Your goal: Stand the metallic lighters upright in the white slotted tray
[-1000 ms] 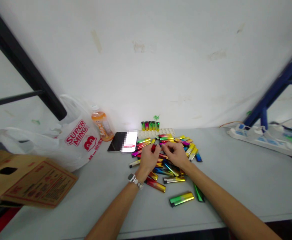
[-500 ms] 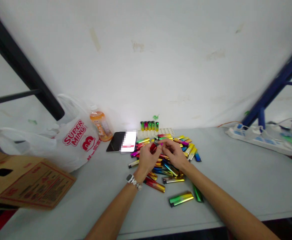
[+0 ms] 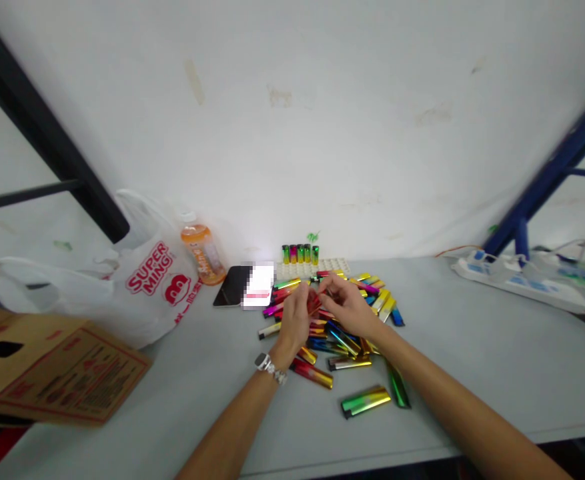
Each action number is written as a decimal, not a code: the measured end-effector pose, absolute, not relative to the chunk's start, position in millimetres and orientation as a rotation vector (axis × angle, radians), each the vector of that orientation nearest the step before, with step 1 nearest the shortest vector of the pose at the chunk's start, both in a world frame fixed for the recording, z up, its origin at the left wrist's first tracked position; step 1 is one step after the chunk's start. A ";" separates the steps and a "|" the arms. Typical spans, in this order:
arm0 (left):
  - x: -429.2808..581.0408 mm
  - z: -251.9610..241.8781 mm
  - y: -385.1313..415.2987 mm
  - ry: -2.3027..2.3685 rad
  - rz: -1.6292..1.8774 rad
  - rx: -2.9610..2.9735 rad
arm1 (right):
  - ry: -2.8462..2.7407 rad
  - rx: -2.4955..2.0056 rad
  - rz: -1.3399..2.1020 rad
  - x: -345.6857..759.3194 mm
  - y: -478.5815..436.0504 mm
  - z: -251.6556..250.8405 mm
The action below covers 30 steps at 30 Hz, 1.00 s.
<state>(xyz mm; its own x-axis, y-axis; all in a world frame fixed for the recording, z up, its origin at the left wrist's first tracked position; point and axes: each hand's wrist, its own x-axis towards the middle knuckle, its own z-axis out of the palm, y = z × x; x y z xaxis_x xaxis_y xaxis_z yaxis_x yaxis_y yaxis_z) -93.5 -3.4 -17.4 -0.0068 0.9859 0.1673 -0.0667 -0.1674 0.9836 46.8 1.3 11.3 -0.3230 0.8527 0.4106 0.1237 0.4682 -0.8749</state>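
My left hand (image 3: 296, 319), with a watch on its wrist, is closed around a red lighter (image 3: 314, 304). My right hand (image 3: 348, 305) meets it from the right, fingertips pinched at the same lighter; how much of it each hand covers is hard to see. Beneath and around both hands spreads a loose pile of shiny metallic lighters (image 3: 343, 337) in many colours. Nearer me lie a green and yellow lighter (image 3: 365, 401) and a dark green one (image 3: 398, 388). Behind the pile, several lighters (image 3: 300, 254) stand upright in a pale holed rack (image 3: 335, 265).
A tablet or phone (image 3: 233, 285) with a blurred bright screen lies left of the pile. Further left are an orange drink bottle (image 3: 203, 252), a white plastic bag (image 3: 157, 287) and a cardboard box (image 3: 67, 367). A power strip (image 3: 519, 283) sits at the right, by a blue post (image 3: 547, 180).
My left hand has turned more upright and its fingers have straightened somewhat. The red lighter has shifted slightly down between my hands. The pile and the rack look the same.
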 end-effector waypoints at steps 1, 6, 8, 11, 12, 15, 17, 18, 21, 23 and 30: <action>-93.2 -17.1 -2.7 1.096 1.371 1.309 | -1.679 -0.845 0.967 47.6 4.1 12.3; -93.2 -19.5 6.5 1.086 1.430 1.196 | -1.643 -0.882 1.290 58.9 13.7 25.7; -93.2 -19.0 9.1 1.056 1.374 1.073 | -1.733 -0.859 1.326 64.6 15.5 34.1; -92.5 -15.0 8.4 0.977 1.247 0.900 | -1.874 -0.836 1.184 70.4 19.2 49.4; -92.2 -13.0 7.2 0.937 1.220 0.868 | -1.944 -0.828 1.113 71.4 20.9 55.4; -92.0 -6.8 3.0 0.806 1.177 0.851 | -2.203 -0.777 0.896 72.0 26.8 75.7; -92.4 -3.1 1.0 0.740 1.138 0.858 | -2.337 -0.728 0.768 70.5 29.9 88.3; -92.6 -1.7 0.6 0.718 1.118 0.857 | -2.376 -0.714 0.726 69.4 31.1 93.1; -93.1 -0.3 1.4 0.718 1.099 0.833 | -2.415 -0.759 0.748 65.4 34.5 99.4; -94.0 -1.7 3.7 0.792 1.172 0.796 | -2.375 -0.820 0.860 64.5 40.2 98.8; -101.4 -9.7 11.2 0.977 1.564 0.782 | -2.199 -1.038 0.578 73.8 102.6 116.6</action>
